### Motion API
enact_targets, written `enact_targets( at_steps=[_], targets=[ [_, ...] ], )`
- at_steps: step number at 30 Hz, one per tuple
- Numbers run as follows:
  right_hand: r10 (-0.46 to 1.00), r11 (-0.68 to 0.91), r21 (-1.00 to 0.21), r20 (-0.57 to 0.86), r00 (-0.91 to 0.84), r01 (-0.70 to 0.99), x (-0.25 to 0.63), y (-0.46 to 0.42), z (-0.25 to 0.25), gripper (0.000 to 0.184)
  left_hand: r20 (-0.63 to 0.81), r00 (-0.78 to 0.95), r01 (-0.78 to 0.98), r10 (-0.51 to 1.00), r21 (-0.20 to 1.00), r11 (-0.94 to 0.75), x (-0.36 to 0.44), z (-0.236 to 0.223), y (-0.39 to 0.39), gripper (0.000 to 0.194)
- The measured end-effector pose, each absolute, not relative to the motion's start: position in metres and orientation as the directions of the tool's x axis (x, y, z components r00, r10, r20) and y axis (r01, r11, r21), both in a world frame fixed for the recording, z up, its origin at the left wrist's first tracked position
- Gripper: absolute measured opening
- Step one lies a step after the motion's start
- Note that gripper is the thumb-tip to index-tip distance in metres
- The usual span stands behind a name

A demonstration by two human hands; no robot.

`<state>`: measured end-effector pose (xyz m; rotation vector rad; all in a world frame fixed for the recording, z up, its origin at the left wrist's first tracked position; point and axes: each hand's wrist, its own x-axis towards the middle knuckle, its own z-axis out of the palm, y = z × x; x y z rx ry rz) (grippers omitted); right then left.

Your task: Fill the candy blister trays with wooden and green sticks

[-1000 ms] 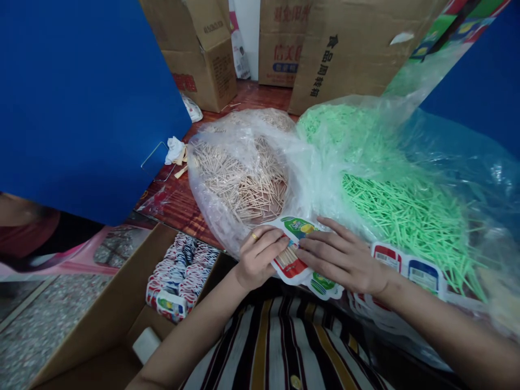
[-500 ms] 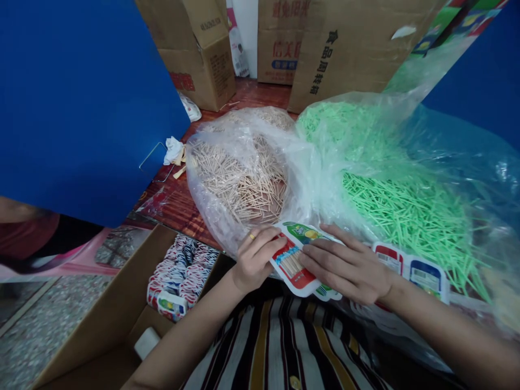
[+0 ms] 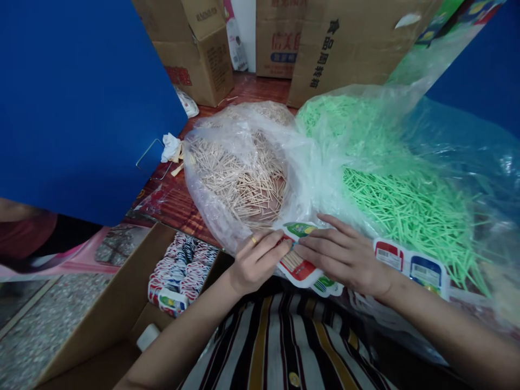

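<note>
A printed card pack (image 3: 299, 267) in red, white and green sits in front of my body, a row of pale sticks along its face. My left hand (image 3: 257, 260), ring on one finger, pinches its left edge. Across the right part lies my right hand (image 3: 340, 254), fingers bent over the pack and its thumb hidden. Beneath the pack another green-and-white card (image 3: 326, 285) shows. Just beyond my hands are a clear plastic bag of loose wooden sticks (image 3: 260, 189) and a bag of green sticks (image 3: 406, 211).
At my lower left stands an open carton (image 3: 93, 319) holding rows of finished-looking packs (image 3: 182, 271). Further cards (image 3: 424, 273) lie right of my right hand. Cardboard boxes (image 3: 357, 49) line the back, and a blue panel (image 3: 81, 108) blocks the left. Another person's arm shows at far left.
My left hand's fingers have slid right over the pack, and my right hand has shifted slightly left. Together they cover more of the blue-tipped part of the sticks.
</note>
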<state>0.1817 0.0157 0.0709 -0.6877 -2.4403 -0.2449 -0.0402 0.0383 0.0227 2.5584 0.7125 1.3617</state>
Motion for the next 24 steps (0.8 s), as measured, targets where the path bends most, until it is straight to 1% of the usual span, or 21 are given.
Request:
enact_targets(
  at_steps=[2, 3, 4, 5, 6, 7, 8, 9, 10, 11, 12, 14, 16, 20, 22, 24],
  targets=[
    [0.492, 0.833, -0.102, 0.586, -0.644, 0.544, 0.182, 0.017, 0.069, 0.022, 0.725, 0.468, 0.3, 0.505, 0.407, -0.863, -0.04, 0.022, 0.036, 0.025],
    [0.529, 0.82, -0.163, 0.583, -0.617, 0.549, 0.181, 0.018, 0.068, 0.021, 0.712, 0.445, 0.278, 0.544, 0.467, -0.839, -0.039, 0.022, 0.036, 0.023],
    [0.569, 0.8, -0.225, 0.577, -0.586, 0.555, 0.181, 0.018, 0.068, 0.019, 0.677, 0.416, 0.255, 0.607, 0.554, -0.793, -0.037, 0.023, 0.035, 0.021],
    [0.618, 0.771, -0.292, 0.559, -0.553, 0.566, 0.18, 0.018, 0.068, 0.016, 0.608, 0.384, 0.229, 0.694, 0.666, -0.71, -0.036, 0.024, 0.036, 0.019],
    [0.68, 0.724, -0.369, 0.522, -0.514, 0.583, 0.18, 0.019, 0.069, 0.014, 0.495, 0.36, 0.196, 0.791, 0.789, -0.583, -0.034, 0.026, 0.036, 0.016],
    [0.754, 0.653, -0.459, 0.463, -0.465, 0.602, 0.179, 0.02, 0.07, 0.016, 0.341, 0.354, 0.152, 0.871, 0.898, -0.414, -0.032, 0.028, 0.037, 0.015],
    [0.829, 0.56, -0.553, 0.378, -0.413, 0.617, 0.178, 0.02, 0.072, 0.02, 0.17, 0.373, 0.1, 0.912, 0.97, -0.221, -0.031, 0.031, 0.038, 0.015],
    [0.89, 0.451, -0.642, 0.271, -0.367, 0.62, 0.178, 0.021, 0.073, 0.026, 0.012, 0.417, 0.048, 0.909, 0.998, -0.035, -0.03, 0.034, 0.039, 0.018],
    [0.929, 0.342, -0.717, 0.162, -0.332, 0.608, 0.177, 0.021, 0.073, 0.031, -0.108, 0.478, 0.007, 0.872, 0.993, 0.119, -0.03, 0.036, 0.041, 0.021],
    [0.947, 0.25, -0.775, 0.07, -0.314, 0.581, 0.177, 0.021, 0.074, 0.034, -0.179, 0.536, -0.022, 0.825, 0.974, 0.226, -0.03, 0.038, 0.042, 0.025],
    [0.951, 0.186, -0.815, 0.009, -0.308, 0.548, 0.177, 0.022, 0.073, 0.036, -0.216, 0.583, -0.035, 0.783, 0.956, 0.29, -0.029, 0.039, 0.043, 0.028],
    [0.949, 0.134, -0.852, -0.037, -0.314, 0.506, 0.178, 0.022, 0.072, 0.036, -0.227, 0.629, -0.05, 0.743, 0.943, 0.33, -0.028, 0.038, 0.045, 0.032],
    [0.952, 0.138, -0.842, -0.032, -0.304, 0.522, 0.181, 0.022, 0.069, 0.035, -0.206, 0.616, -0.094, 0.761, 0.939, 0.33, -0.024, 0.033, 0.044, 0.034],
    [0.969, 0.139, -0.754, -0.029, -0.244, 0.642, 0.187, 0.022, 0.064, 0.034, -0.21, 0.457, -0.223, 0.864, 0.914, 0.339, -0.008, 0.019, 0.039, 0.042],
    [0.978, 0.133, -0.717, -0.016, -0.206, 0.684, 0.19, 0.022, 0.062, 0.034, -0.252, 0.389, -0.236, 0.886, 0.903, 0.36, 0.001, 0.016, 0.037, 0.037],
    [0.983, 0.145, -0.697, 0.019, -0.184, 0.702, 0.193, 0.022, 0.062, 0.034, -0.305, 0.377, -0.236, 0.875, 0.882, 0.409, 0.01, 0.017, 0.035, 0.031]
  ],
)
